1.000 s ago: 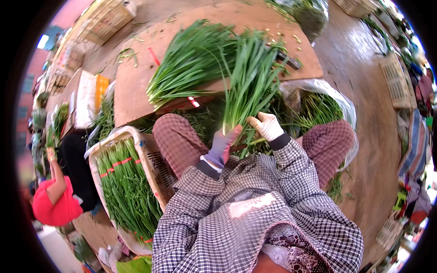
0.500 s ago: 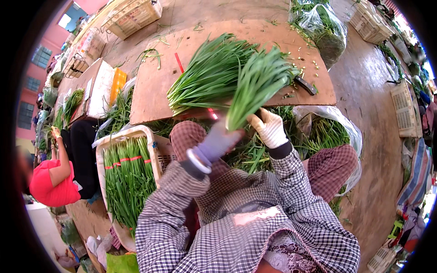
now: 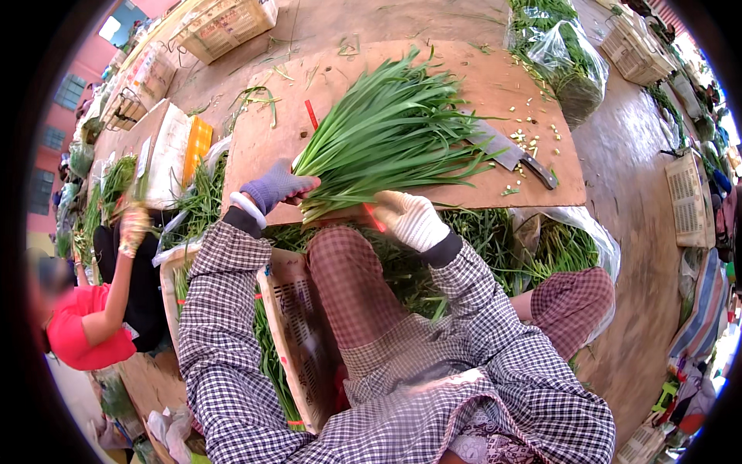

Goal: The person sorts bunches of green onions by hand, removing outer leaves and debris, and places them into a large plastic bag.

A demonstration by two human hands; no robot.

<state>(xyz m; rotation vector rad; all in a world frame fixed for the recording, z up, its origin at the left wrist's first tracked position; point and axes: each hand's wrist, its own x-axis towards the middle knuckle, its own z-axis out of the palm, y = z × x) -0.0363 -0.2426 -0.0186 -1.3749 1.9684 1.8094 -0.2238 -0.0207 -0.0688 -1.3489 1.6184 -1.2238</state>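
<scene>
A big bunch of garlic chives [image 3: 394,131] lies on the wooden board [image 3: 263,166], leaf tips fanned to the far right. Its pale stem ends face me. My left hand [image 3: 278,188], in a purple-grey glove, has its fingers closed on the stem ends at the bunch's left. A red strip [image 3: 311,114] runs beneath the chives and shows on both sides of them. My right hand [image 3: 411,220], in a cream glove, pinches the strip's near end at the board's front edge. To the right of the leaves lies a cleaver [image 3: 501,147] with a dark handle, touched by neither hand.
A crate [image 3: 301,340] of banded chives stands by my left leg, partly behind my arm. Loose greens fill a plastic bag [image 3: 607,247] at the right. Stem trimmings [image 3: 533,143] litter the board. Another person [image 3: 89,325] works at far left.
The bunch I held has come down onto the other chives. My left hand has moved left to the stems, my right hand slightly left to the red strip. The cleaver is now uncovered.
</scene>
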